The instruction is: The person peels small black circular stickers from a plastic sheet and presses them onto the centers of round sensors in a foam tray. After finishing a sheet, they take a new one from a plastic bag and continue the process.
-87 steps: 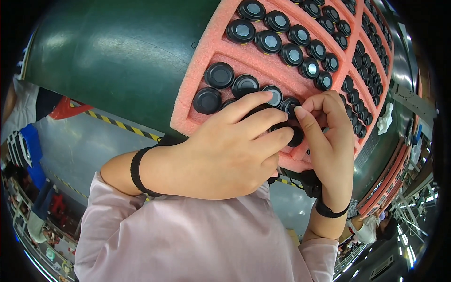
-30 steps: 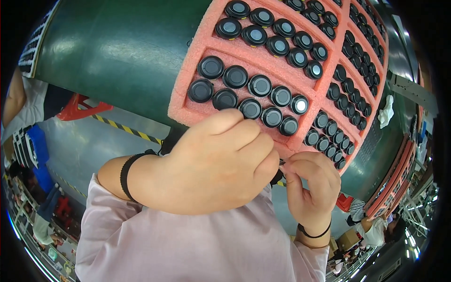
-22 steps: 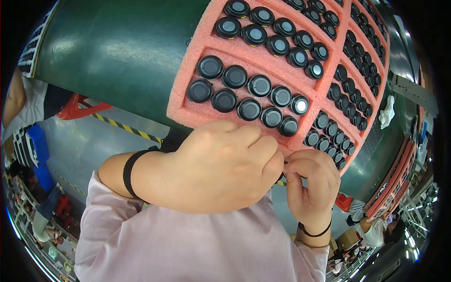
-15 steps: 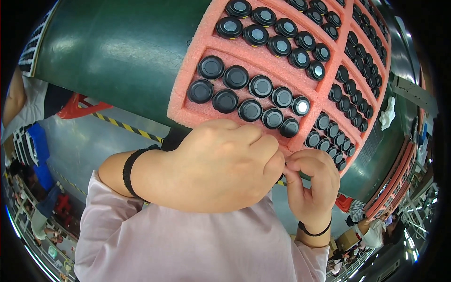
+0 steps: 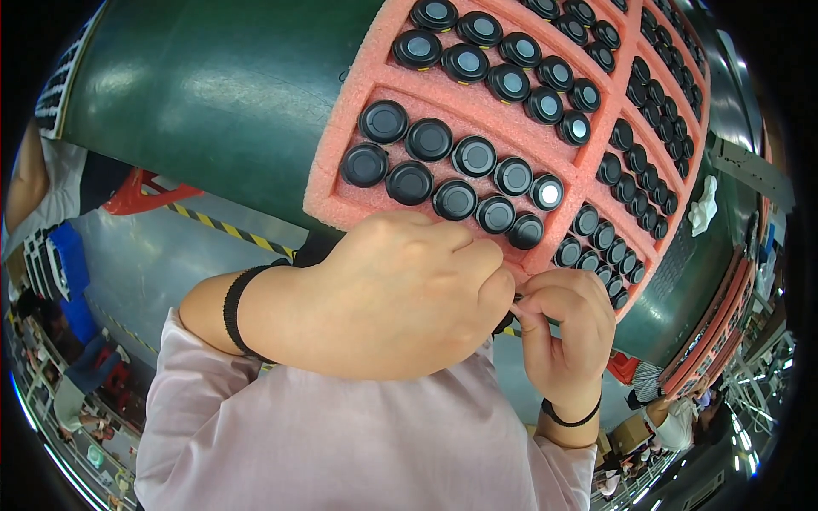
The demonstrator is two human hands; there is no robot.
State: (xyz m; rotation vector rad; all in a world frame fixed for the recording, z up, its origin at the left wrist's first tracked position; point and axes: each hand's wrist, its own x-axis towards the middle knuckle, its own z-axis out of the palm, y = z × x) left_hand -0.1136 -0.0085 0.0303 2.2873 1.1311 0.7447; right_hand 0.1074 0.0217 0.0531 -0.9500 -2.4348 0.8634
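Observation:
My left hand (image 5: 409,294) is curled with its back toward me, in front of the near edge of a pink foam tray (image 5: 322,175). Its fingers are mostly hidden beneath it. Close beside it, my right hand (image 5: 569,319) pinches with thumb and forefinger, meeting the left fingertips. A small dark bit shows between the two hands, too covered to name. Just beyond my hands, round black caps (image 5: 454,198) stand in two rows in the nearest compartment. One of them has a bright, pale top (image 5: 546,192).
More black parts with grey discs on top (image 5: 509,81) fill the farther compartments. The tray rests on a green work surface (image 5: 213,94). A crumpled white cloth (image 5: 704,206) lies to the right. Another person's arm (image 5: 30,175) is at the far left, near a red stool (image 5: 141,192).
Both hands stay at the tray's near edge. The left hand has shifted very slightly, and the fingertips have moved a little against each other.

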